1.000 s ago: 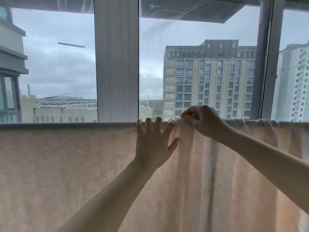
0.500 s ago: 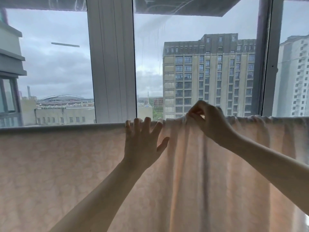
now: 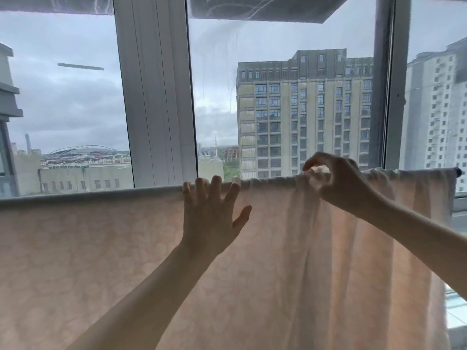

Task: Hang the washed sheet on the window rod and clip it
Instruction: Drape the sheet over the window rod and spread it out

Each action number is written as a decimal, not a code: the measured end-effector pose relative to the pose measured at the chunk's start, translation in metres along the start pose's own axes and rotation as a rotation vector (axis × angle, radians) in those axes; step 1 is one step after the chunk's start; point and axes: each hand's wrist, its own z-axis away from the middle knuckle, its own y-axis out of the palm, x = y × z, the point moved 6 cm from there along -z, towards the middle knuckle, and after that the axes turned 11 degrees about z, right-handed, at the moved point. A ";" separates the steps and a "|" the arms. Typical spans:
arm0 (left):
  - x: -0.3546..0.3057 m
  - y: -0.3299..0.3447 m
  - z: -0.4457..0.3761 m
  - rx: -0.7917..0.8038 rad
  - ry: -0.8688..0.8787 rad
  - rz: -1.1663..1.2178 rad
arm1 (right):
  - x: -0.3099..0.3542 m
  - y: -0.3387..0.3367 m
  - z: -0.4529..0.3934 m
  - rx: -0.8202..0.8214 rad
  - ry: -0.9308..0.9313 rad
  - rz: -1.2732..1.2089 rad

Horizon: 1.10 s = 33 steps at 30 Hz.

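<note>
A pale pink sheet [image 3: 88, 248] hangs over the window rod [image 3: 458, 172], whose dark right end shows past the cloth. The sheet lies smooth on the left and bunched in folds on the right. My left hand [image 3: 211, 215] rests flat on the cloth with fingers spread, fingertips at the rod's top edge. Further right, my right hand [image 3: 341, 183] pinches a gathered fold of the sheet at the rod. A small pale piece shows between its fingers; I cannot tell whether it is cloth or a clip.
Behind the rod stands a large window with a wide white frame post [image 3: 154, 97] and a dark post [image 3: 389, 97] at the right. Tall buildings [image 3: 303, 114] lie outside. The sheet's right edge [image 3: 447, 248] hangs free near the window sill.
My right hand has slid to the right along the rod, drawing the bunched fold with it. My left hand stays flat on the cloth in the same place on the sheet.
</note>
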 end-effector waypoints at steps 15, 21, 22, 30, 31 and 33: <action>-0.003 0.000 0.000 0.011 0.011 -0.017 | -0.006 0.013 -0.008 -0.079 -0.068 -0.028; -0.032 0.002 -0.013 0.014 0.038 0.047 | -0.011 0.013 -0.003 -0.005 -0.165 0.012; -0.040 0.005 -0.014 0.009 0.068 0.059 | -0.011 0.013 -0.003 0.000 -0.171 0.017; -0.091 0.016 -0.025 -0.027 0.076 0.092 | -0.016 0.014 -0.004 -0.002 -0.252 0.015; -0.091 0.016 -0.026 -0.031 0.075 0.086 | -0.018 0.013 -0.003 0.008 -0.256 0.005; -0.091 0.016 -0.025 -0.044 0.079 0.075 | -0.022 0.011 -0.002 0.053 -0.252 -0.027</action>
